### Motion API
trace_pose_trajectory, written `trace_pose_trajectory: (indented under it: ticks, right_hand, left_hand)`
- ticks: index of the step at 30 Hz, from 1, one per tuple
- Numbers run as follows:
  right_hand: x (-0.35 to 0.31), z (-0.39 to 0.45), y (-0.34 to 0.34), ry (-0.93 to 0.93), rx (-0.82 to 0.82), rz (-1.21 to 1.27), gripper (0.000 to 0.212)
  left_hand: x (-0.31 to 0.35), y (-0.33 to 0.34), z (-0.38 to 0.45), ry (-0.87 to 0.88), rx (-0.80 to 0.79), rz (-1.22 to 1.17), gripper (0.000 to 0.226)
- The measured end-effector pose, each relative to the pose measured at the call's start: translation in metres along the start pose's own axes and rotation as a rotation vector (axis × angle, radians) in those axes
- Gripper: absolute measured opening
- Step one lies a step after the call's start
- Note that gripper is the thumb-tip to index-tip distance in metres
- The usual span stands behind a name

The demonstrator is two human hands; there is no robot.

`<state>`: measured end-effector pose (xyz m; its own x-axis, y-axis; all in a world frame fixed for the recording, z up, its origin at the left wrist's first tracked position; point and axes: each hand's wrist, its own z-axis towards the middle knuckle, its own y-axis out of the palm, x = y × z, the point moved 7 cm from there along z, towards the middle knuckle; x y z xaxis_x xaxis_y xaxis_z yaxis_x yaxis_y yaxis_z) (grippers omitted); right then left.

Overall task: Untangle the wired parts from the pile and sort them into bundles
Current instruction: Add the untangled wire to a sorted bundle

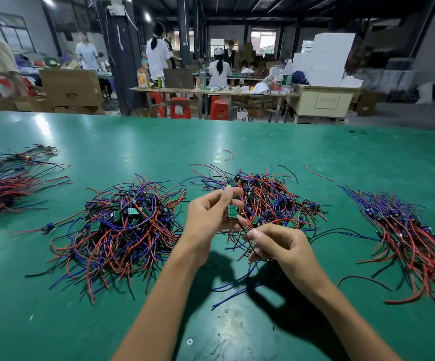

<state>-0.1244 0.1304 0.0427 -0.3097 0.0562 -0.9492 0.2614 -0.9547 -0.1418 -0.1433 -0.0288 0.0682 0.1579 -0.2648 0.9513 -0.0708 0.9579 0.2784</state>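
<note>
1. The left hand (212,213) is raised above the green table (112,142), its thumb and fingers pinching a small green circuit board (232,212) that faces the camera.
2. The right hand (280,244) sits just below and to the right of the left, near but not touching it. Its fingers are curled around a thin black wire (250,242) that runs down from the board; blue wires (233,293) trail from under this hand onto the table toward the viewer.
3. Directly behind both hands lies a tangled pile (263,201) of red, blue and black wires with small boards mixed in. The held board is lifted in front of its near-left edge.
4. A second, larger tangle (122,227) lies left of the left forearm, just beside it, with several green boards showing on top.
5. Well to the right lies a straightened bundle (409,235), its wires running roughly parallel toward the near right corner.
6. At the far left edge lies another aligned bundle (5,188), wires pointing right.
7. A short loose red wire (228,155) lies alone beyond the middle pile.
8. Behind the table, people stand at workbenches (211,91) with red stools (180,108) and cardboard boxes (71,87).
</note>
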Motion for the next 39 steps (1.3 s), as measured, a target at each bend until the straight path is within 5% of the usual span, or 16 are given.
trace_pose_trajectory:
  ticks: [3,6,9,14,20,23,27,29,31,35,39]
  right_hand:
    - [0.002,0.001,-0.015,-0.048,0.14,-0.306,0.017]
    - [0.003,0.001,-0.033,-0.033,0.258,-0.793,0.012]
    - [0.013,0.003,-0.033,0.037,0.204,-0.986,0.024]
    - [0.02,0.004,-0.026,0.057,0.114,-1.04,0.035]
    - [0.012,0.004,-0.029,0.013,0.178,-1.044,0.017]
    - [0.008,0.002,-0.034,-0.015,0.274,-0.854,0.014]
    - [0.006,0.005,-0.044,0.007,0.37,-0.149,0.007]
    - [0.007,0.007,-0.045,0.048,0.385,0.148,0.007]
    - [0.012,0.008,-0.045,0.114,0.395,0.323,0.016]
    - [0.018,0.009,-0.044,0.155,0.385,0.373,0.018]
    - [0.012,0.008,-0.047,0.068,0.396,0.219,0.021]
  left_hand:
    - [0.028,-0.023,-0.003,0.258,0.255,0.343,0.021]
    - [0.067,-0.058,-0.022,0.506,0.683,0.808,0.027]
    - [0.082,-0.094,-0.037,0.43,1.025,1.053,0.03]
    - [0.048,-0.114,-0.019,-0.08,0.865,1.274,0.04]
    - [0.044,-0.085,-0.017,0.02,0.823,1.427,0.06]
    - [0.041,-0.062,-0.016,0.129,0.731,1.474,0.055]
    - [0.035,-0.02,-0.01,0.43,0.37,1.14,0.024]
    - [0.022,0.002,-0.009,0.365,0.119,0.801,0.017]
    - [0.006,0.026,-0.012,0.281,-0.087,0.712,0.019]
    - [-0.022,0.057,-0.021,0.116,-0.375,0.531,0.025]
    - [-0.028,0.052,-0.019,0.005,-0.335,0.358,0.021]
